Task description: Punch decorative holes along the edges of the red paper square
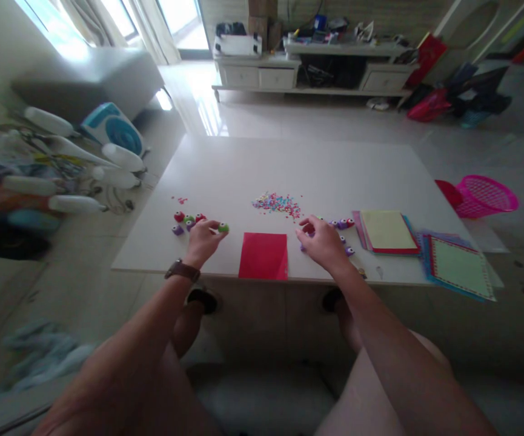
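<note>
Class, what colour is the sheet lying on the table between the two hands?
The sheet is red, seen best in the head view.

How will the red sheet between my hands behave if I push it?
The red sheet looks thin and flat, so probably light and bendy. It lies at the near edge of the table, so pushed your way it could slip off.
</note>
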The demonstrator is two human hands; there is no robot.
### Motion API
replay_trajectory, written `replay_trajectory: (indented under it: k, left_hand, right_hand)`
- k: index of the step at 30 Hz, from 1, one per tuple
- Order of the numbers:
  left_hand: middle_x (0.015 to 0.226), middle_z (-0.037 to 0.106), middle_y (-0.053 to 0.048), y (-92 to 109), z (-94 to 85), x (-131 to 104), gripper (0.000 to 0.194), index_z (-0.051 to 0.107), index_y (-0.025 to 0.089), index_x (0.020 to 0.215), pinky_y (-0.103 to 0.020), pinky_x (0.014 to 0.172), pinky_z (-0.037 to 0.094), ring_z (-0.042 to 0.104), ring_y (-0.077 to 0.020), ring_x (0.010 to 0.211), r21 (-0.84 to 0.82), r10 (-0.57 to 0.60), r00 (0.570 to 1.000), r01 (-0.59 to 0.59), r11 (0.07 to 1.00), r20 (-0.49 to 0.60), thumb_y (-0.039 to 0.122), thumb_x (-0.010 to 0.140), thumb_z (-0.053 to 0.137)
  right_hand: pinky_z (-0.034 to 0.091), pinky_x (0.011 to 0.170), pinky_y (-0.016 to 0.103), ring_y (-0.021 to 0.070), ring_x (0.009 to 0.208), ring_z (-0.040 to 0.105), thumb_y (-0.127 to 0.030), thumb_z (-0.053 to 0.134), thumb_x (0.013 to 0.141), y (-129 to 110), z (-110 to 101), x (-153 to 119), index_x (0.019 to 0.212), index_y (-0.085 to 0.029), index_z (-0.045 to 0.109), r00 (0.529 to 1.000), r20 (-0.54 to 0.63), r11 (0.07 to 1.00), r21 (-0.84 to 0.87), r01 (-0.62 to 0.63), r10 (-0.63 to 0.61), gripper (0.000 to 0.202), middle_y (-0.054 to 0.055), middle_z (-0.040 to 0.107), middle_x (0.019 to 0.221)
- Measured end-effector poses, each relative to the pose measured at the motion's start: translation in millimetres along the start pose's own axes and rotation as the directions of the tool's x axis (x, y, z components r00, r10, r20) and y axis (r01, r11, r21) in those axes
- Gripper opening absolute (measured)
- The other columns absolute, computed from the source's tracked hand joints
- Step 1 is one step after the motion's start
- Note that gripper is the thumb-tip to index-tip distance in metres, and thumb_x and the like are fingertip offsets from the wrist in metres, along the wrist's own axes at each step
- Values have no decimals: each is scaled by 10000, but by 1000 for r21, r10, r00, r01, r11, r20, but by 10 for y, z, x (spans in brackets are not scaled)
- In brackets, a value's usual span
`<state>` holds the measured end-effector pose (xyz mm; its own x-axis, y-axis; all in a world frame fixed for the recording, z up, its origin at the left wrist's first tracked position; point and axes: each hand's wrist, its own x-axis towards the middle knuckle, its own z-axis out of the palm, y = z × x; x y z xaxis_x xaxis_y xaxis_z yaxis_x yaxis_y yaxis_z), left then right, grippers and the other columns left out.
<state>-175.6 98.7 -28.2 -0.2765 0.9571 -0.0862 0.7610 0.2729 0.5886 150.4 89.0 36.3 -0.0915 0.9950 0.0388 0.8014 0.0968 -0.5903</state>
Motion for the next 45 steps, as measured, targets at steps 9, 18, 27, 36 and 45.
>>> replay_trajectory:
  k: [9,18,27,36,45]
  left_hand:
    - [1095,790,-132,-509,-227,23,267,718,127,1060,-329,899,488,709,-252,1014,79,-243,965,251,965,-97,316,872,726]
    - [1267,714,-197,-421,-589,-157,382,645,114,1144,-347,997,516,666,-264,1146,206,-143,974,179,962,-174,357,854,698]
    - [1221,805,-99,-422,-1167,-1890,351,808,235,1080,-421,1069,546,712,-312,1182,247,10,963,-79,966,268,478,911,619]
    - [1797,324,-106,-564,-712,-3261,722,433,222,1696,-605,1314,321,213,-385,1684,543,191,979,-123,831,-71,389,1000,526]
    - [1764,366,-184,-570,-366,-3336,783,386,140,1713,-560,1314,354,266,-384,1671,503,212,973,-139,853,-90,362,973,515]
  right_hand:
    - [468,856,338,239,977,708,-233,639,962,26,-88,-160,972,-201,750,990,118,988,-124,94,-80,117,91,804,995]
    - [463,904,347,254,1039,703,-250,617,988,-35,-145,-319,987,-204,767,965,221,970,-163,181,-143,157,102,805,1039]
    - [468,910,325,229,1011,701,-235,611,985,17,-387,-552,957,-179,763,953,181,946,-176,272,-241,165,103,797,1043]
    - [541,977,507,362,1099,719,-351,570,966,837,-924,-1834,1099,-193,777,990,-98,933,-337,-128,100,292,190,786,1173]
    - [274,1370,501,322,1679,243,-552,427,966,1424,-179,-3464,1725,-231,329,954,-228,981,12,-196,194,831,130,270,1806]
